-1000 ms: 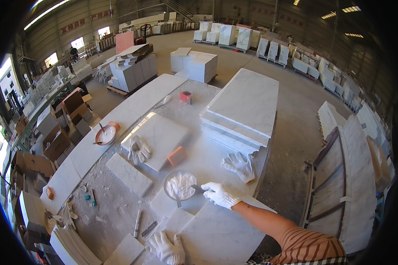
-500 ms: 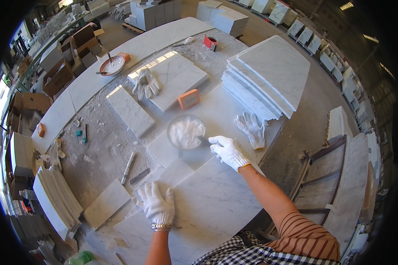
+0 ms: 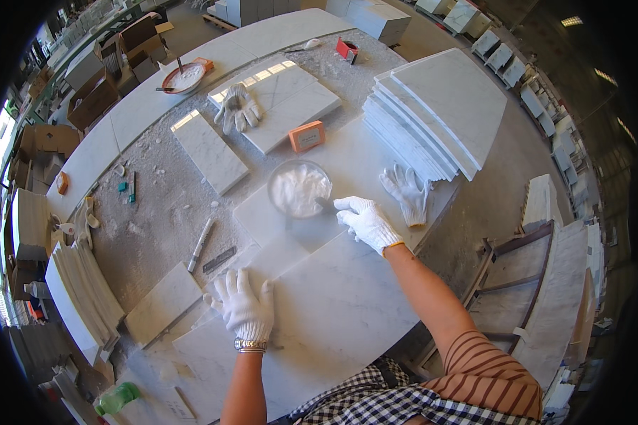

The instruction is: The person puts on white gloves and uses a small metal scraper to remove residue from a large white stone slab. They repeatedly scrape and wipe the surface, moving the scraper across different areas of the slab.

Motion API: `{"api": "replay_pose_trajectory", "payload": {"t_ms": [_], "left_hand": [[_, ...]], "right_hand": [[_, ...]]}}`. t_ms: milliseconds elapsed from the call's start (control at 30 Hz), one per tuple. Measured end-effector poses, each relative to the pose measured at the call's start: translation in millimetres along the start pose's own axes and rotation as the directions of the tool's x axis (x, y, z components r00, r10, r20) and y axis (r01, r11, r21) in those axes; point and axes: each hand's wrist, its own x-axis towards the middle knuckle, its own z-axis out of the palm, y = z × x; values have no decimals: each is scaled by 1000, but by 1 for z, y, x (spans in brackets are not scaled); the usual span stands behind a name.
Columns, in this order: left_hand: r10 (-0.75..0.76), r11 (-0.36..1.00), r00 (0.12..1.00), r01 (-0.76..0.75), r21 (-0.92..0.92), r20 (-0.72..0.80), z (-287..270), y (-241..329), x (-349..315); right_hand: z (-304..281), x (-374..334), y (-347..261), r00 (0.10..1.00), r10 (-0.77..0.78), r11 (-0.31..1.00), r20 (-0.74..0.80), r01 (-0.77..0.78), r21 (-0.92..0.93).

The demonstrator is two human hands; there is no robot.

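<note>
My left hand (image 3: 242,303), in a white knit glove, rests with fingers spread on a grey-veined white marble slab (image 3: 340,304). My gloved right hand (image 3: 365,221) is closed around a scraper (image 3: 325,205); its grip end is hidden by the fingers. The scraper's dark blade dips into white powder or paste (image 3: 298,190) at the right side of a clear round bowl (image 3: 271,195). Beyond the bowl stands an orange-and-white small box (image 3: 307,137). An empty glove (image 3: 406,193) lies to the right of the bowl. Near my left fingers are a white marker pen (image 3: 200,245) and a flat grey metal strip (image 3: 220,259).
Stacked marble slabs (image 3: 446,106) stand at the right, others (image 3: 85,301) at the left. Farther off, a greyish glove (image 3: 239,110) lies on flat slabs. A second bowl (image 3: 183,79) with white contents sits at the far edge. A green bottle (image 3: 118,399) lies lower left.
The view has tilted slightly, so most table items sit higher in the picture. My right hand still holds the scraper in the bowl; my left hand stays flat on the slab.
</note>
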Motion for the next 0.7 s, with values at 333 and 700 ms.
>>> {"api": "replay_pose_trajectory", "payload": {"t_ms": [333,700], "left_hand": [[25,999,999,-24,30,-33,0,0,-1],[175,982,985,-174,68,-10,16,7,-10]], "right_hand": [[2,-70,30,991,-29,1000,132,28,13],[-3,-92,67,995,-53,986,-85,65,152]]}}
